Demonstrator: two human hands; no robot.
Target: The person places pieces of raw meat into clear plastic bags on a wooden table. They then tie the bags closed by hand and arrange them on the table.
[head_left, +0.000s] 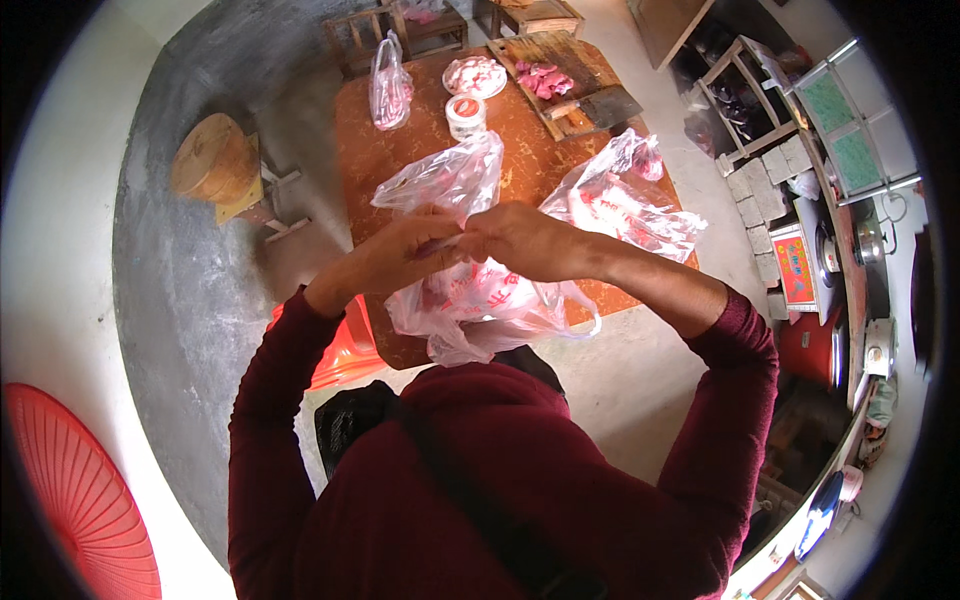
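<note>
My left hand (408,248) and my right hand (525,243) meet over the near part of the table. Both are closed, with fingertips pinched on a thin, clear plastic bag (490,292) that has red print. Its lower part spreads crumpled below my hands, near the table's front edge. Crinkled clear plastic (455,178) also rises just beyond my fingers; whether it belongs to the same bag I cannot tell. What the bag contains is unclear under the glare. Right of my hands lies another clear plastic bag (625,205) with pinkish contents.
On the brown table (420,88) stand a tied plastic bag (390,90), a plate of pale pink pieces (475,76) and a round white tub (466,116). A cutting board (555,50) holds red meat (543,79) and a cleaver (608,105). A red stool (348,352) sits near left.
</note>
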